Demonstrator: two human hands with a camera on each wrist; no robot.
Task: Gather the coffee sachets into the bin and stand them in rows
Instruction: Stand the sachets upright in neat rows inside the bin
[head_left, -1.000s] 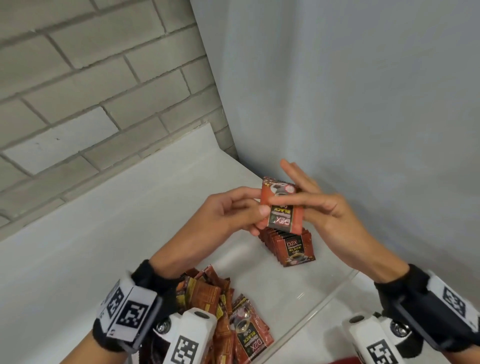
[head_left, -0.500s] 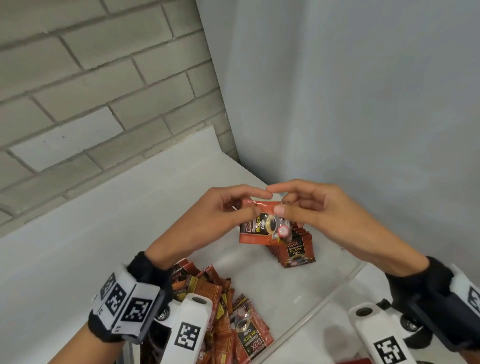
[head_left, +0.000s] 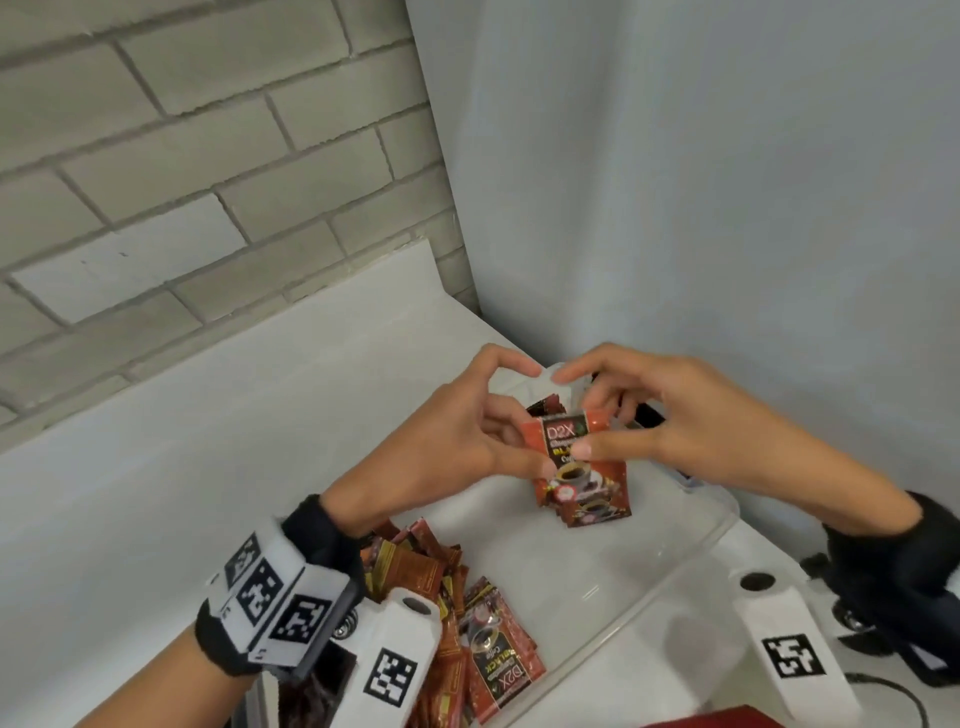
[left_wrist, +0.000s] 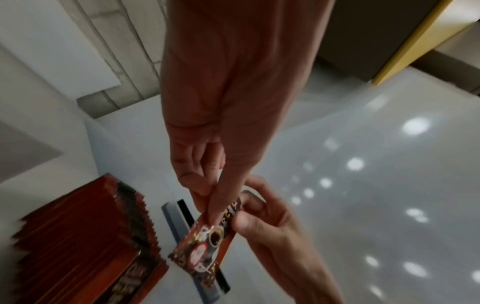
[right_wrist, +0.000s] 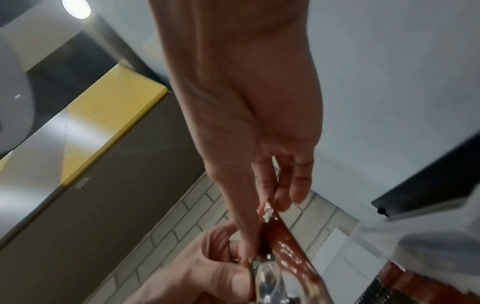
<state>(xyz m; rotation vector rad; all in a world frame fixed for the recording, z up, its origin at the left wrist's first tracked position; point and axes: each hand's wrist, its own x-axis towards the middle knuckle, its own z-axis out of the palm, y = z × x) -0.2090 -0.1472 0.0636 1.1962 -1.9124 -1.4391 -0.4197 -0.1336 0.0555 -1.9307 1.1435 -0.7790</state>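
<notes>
Both hands hold one red coffee sachet (head_left: 563, 434) upright over the clear bin (head_left: 655, 581). My left hand (head_left: 493, 428) pinches its left edge and my right hand (head_left: 654, 415) pinches its right edge with the thumb on the front. The sachet stands at the front of a row of standing sachets (head_left: 597, 506) by the bin's far end, touching or just above them. The left wrist view shows the left hand (left_wrist: 207, 185), the sachet (left_wrist: 205, 242) and the row (left_wrist: 85, 236). The right wrist view shows the right hand (right_wrist: 259, 185) on the sachet (right_wrist: 285, 234).
A loose pile of sachets (head_left: 467, 629) lies at the near left, partly hidden by my left wrist. A grey wall (head_left: 701, 208) rises close behind the bin, and a brick wall (head_left: 182, 182) stands at the left. The white counter (head_left: 182, 441) stretches left.
The sachet has been turned from upside down, through sideways, to upright. Both hands have carried it down to the front of the standing row.
</notes>
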